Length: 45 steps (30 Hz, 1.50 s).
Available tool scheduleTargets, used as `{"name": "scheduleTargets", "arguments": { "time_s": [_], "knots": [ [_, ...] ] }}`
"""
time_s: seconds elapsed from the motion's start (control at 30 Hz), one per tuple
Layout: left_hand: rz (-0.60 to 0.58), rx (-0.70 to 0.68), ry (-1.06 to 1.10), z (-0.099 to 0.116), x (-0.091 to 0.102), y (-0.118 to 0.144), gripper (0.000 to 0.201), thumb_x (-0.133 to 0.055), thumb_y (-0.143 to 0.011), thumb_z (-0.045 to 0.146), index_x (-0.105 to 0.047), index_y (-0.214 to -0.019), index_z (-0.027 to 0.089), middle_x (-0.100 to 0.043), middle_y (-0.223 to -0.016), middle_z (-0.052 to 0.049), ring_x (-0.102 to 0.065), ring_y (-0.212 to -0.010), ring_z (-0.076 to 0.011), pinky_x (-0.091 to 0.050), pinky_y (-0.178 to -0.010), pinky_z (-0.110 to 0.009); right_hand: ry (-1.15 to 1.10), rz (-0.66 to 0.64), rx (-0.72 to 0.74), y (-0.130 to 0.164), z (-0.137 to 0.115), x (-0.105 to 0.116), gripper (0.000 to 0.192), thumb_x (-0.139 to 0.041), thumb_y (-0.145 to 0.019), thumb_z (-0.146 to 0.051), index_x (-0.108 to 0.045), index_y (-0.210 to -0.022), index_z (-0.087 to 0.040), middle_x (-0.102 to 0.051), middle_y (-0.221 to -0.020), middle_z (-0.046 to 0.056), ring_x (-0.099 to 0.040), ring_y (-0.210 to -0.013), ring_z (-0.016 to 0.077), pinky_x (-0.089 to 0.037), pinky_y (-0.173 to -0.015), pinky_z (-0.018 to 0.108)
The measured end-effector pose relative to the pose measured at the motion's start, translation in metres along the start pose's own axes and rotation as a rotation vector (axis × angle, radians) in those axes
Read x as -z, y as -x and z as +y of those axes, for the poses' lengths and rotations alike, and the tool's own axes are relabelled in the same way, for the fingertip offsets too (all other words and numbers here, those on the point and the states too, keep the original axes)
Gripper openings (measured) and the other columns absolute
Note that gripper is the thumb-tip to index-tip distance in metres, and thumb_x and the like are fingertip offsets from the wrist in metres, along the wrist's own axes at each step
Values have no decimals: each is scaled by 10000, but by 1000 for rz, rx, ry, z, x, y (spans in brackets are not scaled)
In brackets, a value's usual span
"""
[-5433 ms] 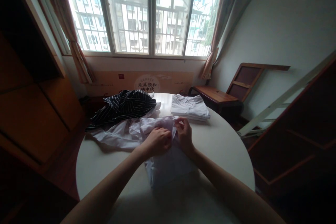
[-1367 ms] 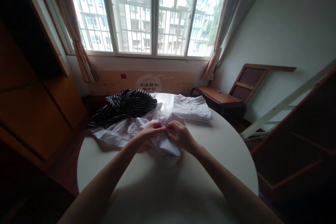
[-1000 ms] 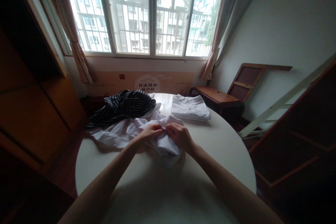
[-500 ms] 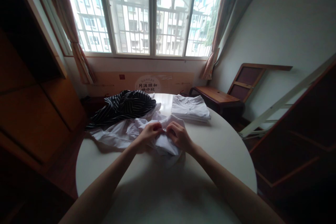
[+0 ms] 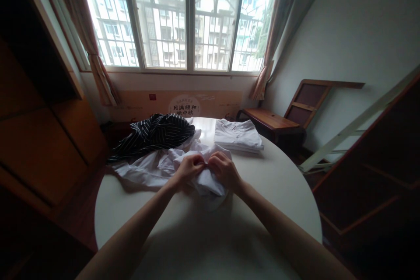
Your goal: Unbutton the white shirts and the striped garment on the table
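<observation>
A crumpled white shirt (image 5: 154,168) lies across the middle of the round white table (image 5: 275,192). My left hand (image 5: 188,169) and my right hand (image 5: 223,170) meet over its bunched near end, both pinching the cloth, fingertips almost touching. A fold of the shirt hangs below my right hand. What the fingers hold exactly is too small to tell.
A black striped garment (image 5: 154,133) lies heaped at the far left of the table. A folded white stack of shirts (image 5: 238,135) rests at the far right. Beyond stand a wooden bench (image 5: 267,120), a window, and a wooden cabinet (image 5: 42,140) on the left.
Since several seconds ago the shirt went from spread flat toward me to bunched up under both hands. Over the last second the hands stay nearly still, only shifting slightly.
</observation>
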State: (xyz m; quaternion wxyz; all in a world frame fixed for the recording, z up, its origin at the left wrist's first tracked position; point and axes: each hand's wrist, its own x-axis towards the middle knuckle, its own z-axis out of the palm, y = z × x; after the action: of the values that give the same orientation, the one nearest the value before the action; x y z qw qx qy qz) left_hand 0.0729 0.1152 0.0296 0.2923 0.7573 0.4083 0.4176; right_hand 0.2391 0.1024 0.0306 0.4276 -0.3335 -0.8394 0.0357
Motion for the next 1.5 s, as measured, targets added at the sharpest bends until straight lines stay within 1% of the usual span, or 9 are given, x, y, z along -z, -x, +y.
{"name": "scheduleTargets", "arguments": {
  "time_s": [0.1, 0.2, 0.3, 0.43, 0.57, 0.7, 0.97, 1.1, 1.5],
  "knots": [
    [-9, -7, -4, 2, 0, 1, 75, -520, -656, 158, -580, -623, 126, -515, -585, 20, -443, -582, -100, -327, -522, -187, -75, -11, 7, -1, -3, 0, 129, -451, -820, -155, -534, -727, -189, -549, -808, 52, -495, -786, 173, -409, -719, 311],
    [-19, -5, -16, 3, -1, 1, 70, -526, -654, 161, -577, -620, 128, -492, -571, 29, -430, -581, -98, -324, -518, -184, -226, 10, -104, -1, -4, -1, 83, -494, -789, -156, -528, -722, -191, -551, -803, 40, -505, -769, 165, -407, -718, 303],
    [-17, 13, -27, 6, -1, 2, 105, -538, -676, 211, -573, -620, 129, -467, -553, 36, -412, -561, -93, -313, -503, -184, -375, -4, -253, -2, -2, -2, 36, -549, -747, -187, -532, -715, -192, -549, -760, 19, -503, -719, 158, -397, -674, 289],
    [-22, 28, -20, 8, -1, 4, 145, -540, -701, 252, -570, -626, 131, -459, -551, 39, -399, -542, -86, -308, -494, -182, -562, -45, -416, -4, 5, -3, 96, -606, -691, -243, -529, -671, -188, -527, -689, -6, -471, -641, 139, -360, -588, 264],
    [-33, 19, 14, 9, -1, 4, 141, -540, -713, 245, -572, -636, 130, -444, -546, 45, -382, -537, -78, -297, -488, -175, -719, -40, -500, -6, 7, -2, 139, -620, -658, -263, -510, -625, -186, -492, -628, -23, -420, -560, 111, -310, -509, 238],
    [-29, 10, 37, 11, -1, 3, 127, -544, -705, 219, -581, -627, 126, -451, -542, 42, -374, -532, -75, -291, -481, -174, -794, -47, -566, -7, 7, 0, 136, -626, -626, -259, -517, -605, -181, -492, -612, -25, -382, -495, 92, -266, -447, 225],
    [-53, -41, 21, 11, 1, 3, 122, -551, -715, 226, -595, -645, 135, -510, -568, 30, -430, -556, -87, -335, -511, -182, -894, -51, -600, -10, 11, 2, 111, -651, -574, -228, -554, -584, -175, -517, -594, -18, -428, -544, 108, -306, -511, 240],
    [-58, -43, 17, 9, 0, 3, 127, -540, -726, 223, -585, -647, 135, -532, -586, 24, -449, -566, -92, -347, -518, -185, -882, -47, -590, -9, 14, 0, 120, -660, -569, -234, -557, -585, -174, -514, -588, -18, -422, -538, 108, -301, -508, 241],
    [-64, -87, 21, 10, -1, 4, 181, -534, -750, 282, -578, -650, 138, -527, -594, 20, -441, -576, -96, -359, -529, -194, -899, -42, -602, -9, 6, 4, 154, -622, -603, -263, -491, -589, -184, -457, -589, -31, -397, -542, 105, -304, -508, 236]
  ]
}}
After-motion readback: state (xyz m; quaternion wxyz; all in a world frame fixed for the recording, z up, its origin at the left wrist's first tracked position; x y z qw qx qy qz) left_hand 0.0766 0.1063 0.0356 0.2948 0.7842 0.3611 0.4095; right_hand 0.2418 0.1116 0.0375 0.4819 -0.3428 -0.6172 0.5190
